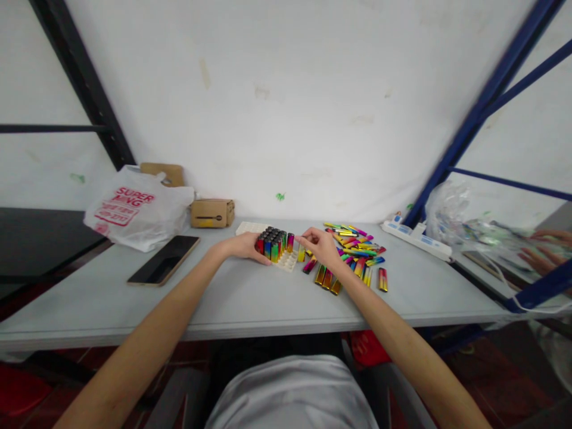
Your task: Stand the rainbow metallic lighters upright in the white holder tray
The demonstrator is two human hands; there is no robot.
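Right-hand fingers are pinched together on a single lighter, held upright just right of the tray; the right hand arches above it. Left-hand fingers are curled against the tray's left side, and the left hand steadies it without lifting.

The tray is pale plastic with open cells along its near-right edge; a block of lighters stands upright in its filled cells. It sits on the grey surface, roughly central.

Right of the tray lies a loose pile of lighters, rainbow-coloured, most lying flat; several gold-and-red ones are near the right wrist. Further right of the tray is a white power strip. Left of the tray are a dark phone, a white shopping bag and a small cardboard box.

Assessment: each lighter appears light, rigid and glossy, therefore likely slippery; a pinch across the flat sides near the upper end looks soundest. The tray seems thin and liable to shift.
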